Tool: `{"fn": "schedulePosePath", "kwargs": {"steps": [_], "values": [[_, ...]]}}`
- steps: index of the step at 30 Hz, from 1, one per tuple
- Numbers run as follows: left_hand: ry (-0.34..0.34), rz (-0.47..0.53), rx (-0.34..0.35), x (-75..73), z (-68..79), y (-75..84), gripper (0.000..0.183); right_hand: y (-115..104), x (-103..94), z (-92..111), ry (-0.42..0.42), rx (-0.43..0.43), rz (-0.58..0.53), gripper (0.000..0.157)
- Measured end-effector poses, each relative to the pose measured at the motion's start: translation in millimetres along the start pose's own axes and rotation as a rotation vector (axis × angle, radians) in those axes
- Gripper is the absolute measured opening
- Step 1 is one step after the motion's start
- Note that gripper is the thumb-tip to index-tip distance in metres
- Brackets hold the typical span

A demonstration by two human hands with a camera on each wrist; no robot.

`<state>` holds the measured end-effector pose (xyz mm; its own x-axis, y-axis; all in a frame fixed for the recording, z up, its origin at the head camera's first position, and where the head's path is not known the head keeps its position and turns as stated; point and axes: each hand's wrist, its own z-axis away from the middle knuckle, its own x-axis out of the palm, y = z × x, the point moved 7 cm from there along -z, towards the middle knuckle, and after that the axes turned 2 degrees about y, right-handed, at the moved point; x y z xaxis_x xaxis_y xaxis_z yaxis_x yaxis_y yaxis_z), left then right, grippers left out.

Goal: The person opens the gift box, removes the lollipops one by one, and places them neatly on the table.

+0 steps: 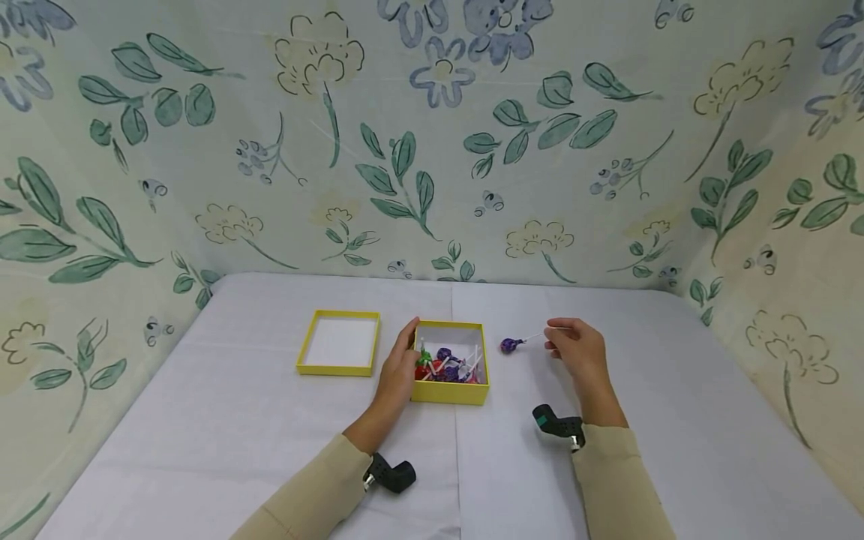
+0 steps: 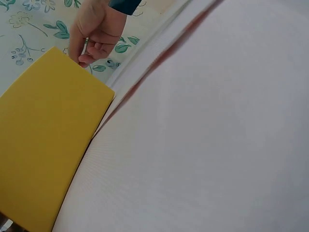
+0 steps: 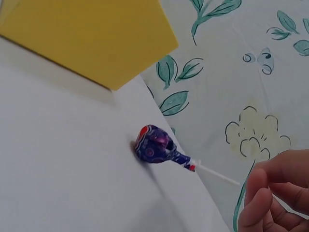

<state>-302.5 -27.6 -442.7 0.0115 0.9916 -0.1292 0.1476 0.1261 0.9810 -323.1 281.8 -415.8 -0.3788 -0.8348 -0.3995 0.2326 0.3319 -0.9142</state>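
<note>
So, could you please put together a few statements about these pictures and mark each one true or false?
1. The right hand pinches a purple-wrapped lollipop by its stick. True.
2. The left hand holds the yellow box at its left side. True.
3. The yellow box is covered. False: it is open, and a yellow-edged lid lies apart to its left.
4. Green, red and purple wrappers show inside the box. True.
5. Every lollipop is inside the box. False: the pinched one is outside.

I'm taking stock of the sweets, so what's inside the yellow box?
Green, red, purple and pinkish lollipops lie inside the yellow box. Whatever lies beneath them, or low behind the front wall, is covered and cannot be seen.
</note>
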Motion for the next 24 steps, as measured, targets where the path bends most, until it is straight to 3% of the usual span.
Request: {"fn": "schedulePosePath", "kwargs": {"steps": [4,7,9,11,14,16,24], "values": [[-0.014,-0.004,-0.010,-0.7,2.6,7.9,0.057,-12,5.1,2,-0.020,-0.074,-0.003,0.032],[-0.014,-0.005,-0.011,-1.4,2.2,7.7,0.057,1,17.0,-21,-0.026,-0.170,-0.016,0.029],[-0.006,-0.008,-0.010,-1.8,2.1,7.4,0.057,-4,22.7,-20,-0.040,-0.198,-0.010,0.029],[0.003,0.000,-0.002,-1.1,-0.9,-1.0,0.057,-12,27.5,-13,-0.062,-0.222,-0.005,0.029],[0.008,-0.003,-0.010,-0.6,0.0,-1.4,0.057,-45,29.2,25,-0.115,-0.208,0.008,0.029],[0.009,-0.006,-0.012,-0.2,0.2,-2.1,0.057,-53,33.7,36,-0.147,-0.218,-0.002,0.026],[0.014,-0.018,-0.019,0.2,-0.9,-2.9,0.057,-66,58.6,54,-0.273,-0.249,-0.034,0.020]]}}
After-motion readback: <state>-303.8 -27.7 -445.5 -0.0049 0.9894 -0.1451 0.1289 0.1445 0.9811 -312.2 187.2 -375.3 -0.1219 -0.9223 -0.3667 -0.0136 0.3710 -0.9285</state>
